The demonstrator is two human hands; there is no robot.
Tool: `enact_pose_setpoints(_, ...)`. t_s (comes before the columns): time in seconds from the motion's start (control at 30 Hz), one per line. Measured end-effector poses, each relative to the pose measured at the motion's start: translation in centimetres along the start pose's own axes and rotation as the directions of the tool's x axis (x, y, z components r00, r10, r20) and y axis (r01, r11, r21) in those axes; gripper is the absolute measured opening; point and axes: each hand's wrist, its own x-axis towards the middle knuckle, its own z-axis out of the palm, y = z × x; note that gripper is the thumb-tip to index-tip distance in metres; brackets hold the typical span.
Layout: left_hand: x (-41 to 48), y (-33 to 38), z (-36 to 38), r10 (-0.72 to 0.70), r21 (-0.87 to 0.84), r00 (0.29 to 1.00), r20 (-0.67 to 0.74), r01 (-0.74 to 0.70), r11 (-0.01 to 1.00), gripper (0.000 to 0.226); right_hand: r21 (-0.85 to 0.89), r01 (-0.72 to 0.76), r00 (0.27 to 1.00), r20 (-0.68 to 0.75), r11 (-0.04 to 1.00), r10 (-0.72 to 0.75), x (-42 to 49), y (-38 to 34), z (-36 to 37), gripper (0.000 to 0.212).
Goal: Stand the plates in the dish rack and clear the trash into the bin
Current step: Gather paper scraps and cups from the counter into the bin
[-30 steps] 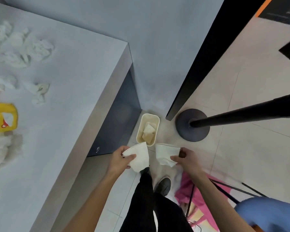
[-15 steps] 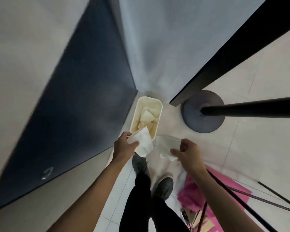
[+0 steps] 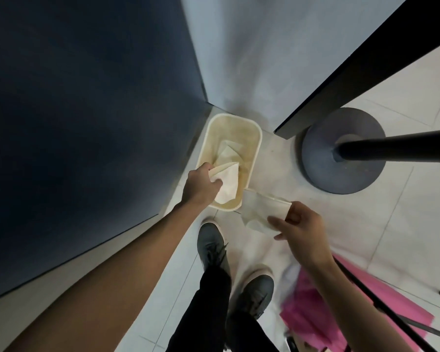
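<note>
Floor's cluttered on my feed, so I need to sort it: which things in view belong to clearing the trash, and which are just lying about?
Job:
- cream bin
- left paper cup, gripped by left hand over the bin
- right paper cup, pinched by right hand beside the bin
- paper scraps already inside

Lying about:
- black stand base
- pink sheet on the floor

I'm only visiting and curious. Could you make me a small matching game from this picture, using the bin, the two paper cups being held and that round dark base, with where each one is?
Things:
1 bin
2 left cup, held by the left hand
3 right cup, held by the right hand
4 round base

Places:
A above the floor tiles, just outside the bin's near corner
B on the floor, tucked into the corner by the wall
C over the bin's opening
D on the floor to the right of the bin

Pairs: 1-B; 2-C; 3-A; 4-D
</note>
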Motion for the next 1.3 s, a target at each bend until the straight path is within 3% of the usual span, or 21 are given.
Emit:
enact_pose_setpoints(0.23,5.2,-0.7,5.5,-0.017,0.235,0.995,0.103,-0.007,0.972,0.033,0.1,0.027,1.0,-0.003,0.995,-0.027,3.3,2.0,0.3,0.013)
enact_pose_setpoints(0.6,10.5,-5.3,10.5,-0.02,0.269,0.99,0.141,-0.019,0.963,0.038,0.119,0.122,0.991,0.047,0.985,-0.128,7.1,2.0,0.8,0.017)
enact_pose_setpoints(0.73,10.2,-5.1,10.4,-0.062,0.262,0.985,0.158,0.019,0.965,0.056,0.048,0.171,0.984,0.036,0.984,-0.173,8.7,1.0,1.5,0.017)
enact_pose_setpoints(0.83,7.8,-3.6,8.4,0.033,0.249,0.991,0.129,-0.064,0.967,0.059,-0.035,0.197,0.98,0.045,0.98,-0.196,9.8,-0.2,2.1,0.018)
enact_pose_setpoints(0.93,3.8,-3.7,5.6,0.235,0.214,0.971,0.034,-0.237,0.948,0.03,-0.121,0.206,0.978,0.051,0.971,-0.201,10.9,-1.5,2.6,0.018)
enact_pose_setpoints(1.0,1.2,-4.6,4.1,0.413,0.144,0.91,-0.034,-0.405,0.903,0.01,-0.199,0.222,0.975,0.062,0.955,-0.213,11.5,-2.2,2.9,0.017)
enact_pose_setpoints(1.1,-0.7,-7.4,3.9,0.565,0.122,0.825,0.025,-0.563,0.817,0.025,-0.328,0.274,0.962,0.08,0.904,-0.262,12.5,-3.3,3.4,0.019)
enact_pose_setpoints(1.3,-0.8,-9.6,6.2,0.62,0.156,0.785,-0.021,-0.61,0.777,0.037,-0.577,0.399,0.91,0.156,0.713,-0.383,14.8,-4.9,5.8,0.014)
